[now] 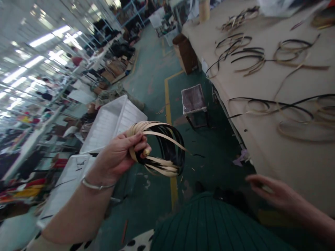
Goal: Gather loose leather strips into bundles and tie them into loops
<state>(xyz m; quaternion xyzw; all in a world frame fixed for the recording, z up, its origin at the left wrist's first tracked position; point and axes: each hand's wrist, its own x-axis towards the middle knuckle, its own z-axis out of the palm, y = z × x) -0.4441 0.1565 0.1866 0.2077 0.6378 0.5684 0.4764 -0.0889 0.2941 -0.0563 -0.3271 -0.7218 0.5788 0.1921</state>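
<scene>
My left hand (128,153) is closed around one side of a looped coil of thin, flat strips (167,167), tan on one face and black on the other. The coil hangs in the air over the floor, and a loose strip end pokes out to its right. Low on the right, my right hand (272,191) is beside the table edge, its fingers loosely extended and slightly blurred. A small pale spot shows near its palm, too unclear to name.
On the right stands a long tan-topped table (282,157) with several loose curled strips (248,59). A stool (193,99) and a brown carton (184,52) stand along it. White plastic crates (104,122) are on the left. Yellow lines (167,101) mark the green floor.
</scene>
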